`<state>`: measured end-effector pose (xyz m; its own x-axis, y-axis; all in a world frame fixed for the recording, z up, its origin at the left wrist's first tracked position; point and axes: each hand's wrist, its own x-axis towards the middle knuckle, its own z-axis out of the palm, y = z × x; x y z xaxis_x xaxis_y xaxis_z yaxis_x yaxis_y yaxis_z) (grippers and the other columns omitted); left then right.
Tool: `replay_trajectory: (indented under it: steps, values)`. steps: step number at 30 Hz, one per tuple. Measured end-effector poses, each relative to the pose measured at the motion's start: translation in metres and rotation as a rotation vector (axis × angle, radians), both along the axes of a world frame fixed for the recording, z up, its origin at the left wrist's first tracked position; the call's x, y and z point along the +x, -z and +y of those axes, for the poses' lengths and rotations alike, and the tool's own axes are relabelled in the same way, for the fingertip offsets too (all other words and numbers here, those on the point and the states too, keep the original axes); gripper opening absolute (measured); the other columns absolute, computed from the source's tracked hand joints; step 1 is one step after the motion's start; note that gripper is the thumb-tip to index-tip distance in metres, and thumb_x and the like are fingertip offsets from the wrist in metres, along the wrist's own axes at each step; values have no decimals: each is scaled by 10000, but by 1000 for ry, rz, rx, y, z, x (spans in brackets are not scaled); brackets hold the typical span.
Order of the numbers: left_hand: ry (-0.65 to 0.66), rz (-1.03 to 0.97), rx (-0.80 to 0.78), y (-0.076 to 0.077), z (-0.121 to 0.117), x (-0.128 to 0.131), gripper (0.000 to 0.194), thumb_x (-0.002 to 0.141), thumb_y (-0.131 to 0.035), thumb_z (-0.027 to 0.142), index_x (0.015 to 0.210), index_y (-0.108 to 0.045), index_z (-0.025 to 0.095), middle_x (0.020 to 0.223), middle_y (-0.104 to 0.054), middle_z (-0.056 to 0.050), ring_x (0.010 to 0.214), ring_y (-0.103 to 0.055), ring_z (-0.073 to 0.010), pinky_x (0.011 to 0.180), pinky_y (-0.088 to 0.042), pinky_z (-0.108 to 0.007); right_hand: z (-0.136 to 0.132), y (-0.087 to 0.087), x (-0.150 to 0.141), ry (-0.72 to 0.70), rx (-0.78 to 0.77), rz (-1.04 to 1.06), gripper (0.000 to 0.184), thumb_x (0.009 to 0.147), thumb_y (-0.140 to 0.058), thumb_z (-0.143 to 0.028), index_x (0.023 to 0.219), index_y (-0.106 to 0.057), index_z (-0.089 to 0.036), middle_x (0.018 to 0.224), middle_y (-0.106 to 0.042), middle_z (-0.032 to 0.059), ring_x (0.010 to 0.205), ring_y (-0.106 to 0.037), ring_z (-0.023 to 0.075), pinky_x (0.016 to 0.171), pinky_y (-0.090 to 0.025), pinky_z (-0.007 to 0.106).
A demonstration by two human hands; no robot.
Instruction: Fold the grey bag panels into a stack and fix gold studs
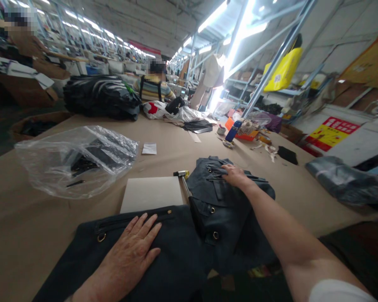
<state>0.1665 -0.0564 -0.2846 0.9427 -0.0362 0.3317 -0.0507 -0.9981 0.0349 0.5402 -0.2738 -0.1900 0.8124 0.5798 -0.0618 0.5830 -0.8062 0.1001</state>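
My left hand (130, 247) lies flat, fingers spread, on a dark blue leather-like bag panel (179, 239) with a zip and brass-coloured ring. To its right is a pile of dark bag pieces (229, 214) with eyelets and narrow straps. My right hand (237, 176) reaches to the far part of this pile, its fingers bent over a dark strap piece; the thumb is hidden. Beyond the left panel lies a pale rectangular board (153, 193). A small hammer (182, 173) with a dark and yellow head rests between board and pile.
A clear plastic bag (78, 163) with dark pieces lies at left, near a small white packet (149, 148). Behind are a large dark bundle (101, 96) and a seated person (154, 86). Scissors (227, 144), an orange box (247, 136) and a wrapped bundle (346, 180) are at right.
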Motion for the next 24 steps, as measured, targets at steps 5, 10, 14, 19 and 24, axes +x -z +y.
replay_trajectory:
  steps: [5,10,14,19,24]
  values:
    - [-17,20,-4,-1,0,0,479,894,-482,460,1339,-497,285,1450,-414,-32,1316,-403,-281,1083,-343,-462,-23,23,26,104,-39,25,502,889,-564,-436,1342,-484,-236,1309,-498,128,1143,-492,306,916,-404,407]
    - [-13,18,13,0,0,0,484,890,-483,469,1333,-507,276,1440,-427,-39,1311,-410,-289,1067,-361,-474,-21,31,24,32,-17,-41,306,973,-425,-366,1166,-622,-233,1186,-572,97,1104,-513,239,911,-391,321]
    - [-17,14,-8,0,0,-1,480,897,-475,464,1340,-500,279,1446,-420,-36,1320,-397,-282,1087,-335,-463,-18,27,26,2,-36,-62,315,985,-394,-282,1035,-672,-141,1091,-609,136,1023,-559,220,868,-396,291]
    - [-17,-3,-21,0,-1,-2,475,902,-469,470,1334,-506,275,1444,-424,-34,1322,-394,-274,1098,-316,-455,-22,19,30,-57,-52,-37,241,934,-477,-185,1076,-670,-207,1119,-619,79,1010,-573,183,850,-397,251]
    - [-21,-1,-11,2,-1,-2,472,899,-477,448,1341,-495,282,1451,-416,-34,1331,-379,-269,1101,-302,-451,-26,17,31,2,-47,-54,229,950,-452,-220,925,-670,-156,1046,-636,112,965,-594,207,813,-413,272]
